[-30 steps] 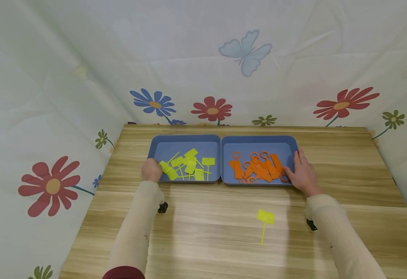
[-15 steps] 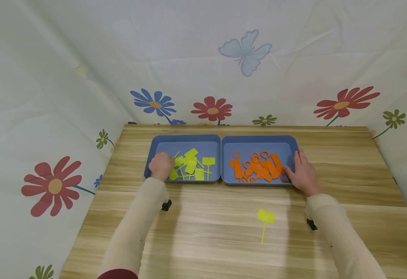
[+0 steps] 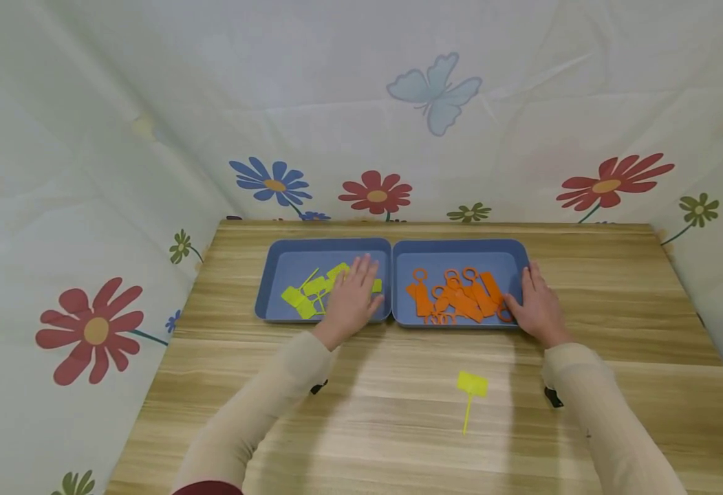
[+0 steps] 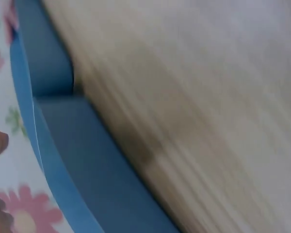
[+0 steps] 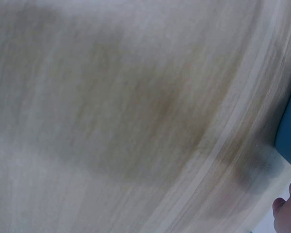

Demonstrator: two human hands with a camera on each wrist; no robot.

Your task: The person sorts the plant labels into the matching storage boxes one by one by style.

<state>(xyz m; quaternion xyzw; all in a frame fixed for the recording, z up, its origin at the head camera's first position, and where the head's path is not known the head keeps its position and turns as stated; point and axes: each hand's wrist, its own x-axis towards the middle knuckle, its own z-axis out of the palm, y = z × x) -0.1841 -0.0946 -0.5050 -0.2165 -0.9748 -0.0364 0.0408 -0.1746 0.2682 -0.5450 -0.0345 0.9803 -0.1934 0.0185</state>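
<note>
Two blue trays stand side by side on the table. In the left tray (image 3: 265,292) lie several yellow plant labels (image 3: 299,301), flat plates on thin stems. My left hand (image 3: 350,299) is over this tray's right part with fingers extended, covering some of the labels. Several orange tags with ring ends (image 3: 460,300) lie in the right tray (image 3: 460,246). My right hand (image 3: 541,307) rests at that tray's right side, thumb over the rim and fingers along the outer wall. In the right wrist view, only some fingertips (image 5: 287,213) show near the tray's corner.
A single yellow plant label (image 3: 472,385) lies on the wooden table (image 3: 398,412) in front of the right tray. Behind the table hangs a white cloth (image 3: 311,89) printed with flowers and a butterfly. Another such side stands at the left.
My left hand has moved from the left tray's left side rightward across it, and its fingers have gone from curled to extended. The right hand has stayed in place.
</note>
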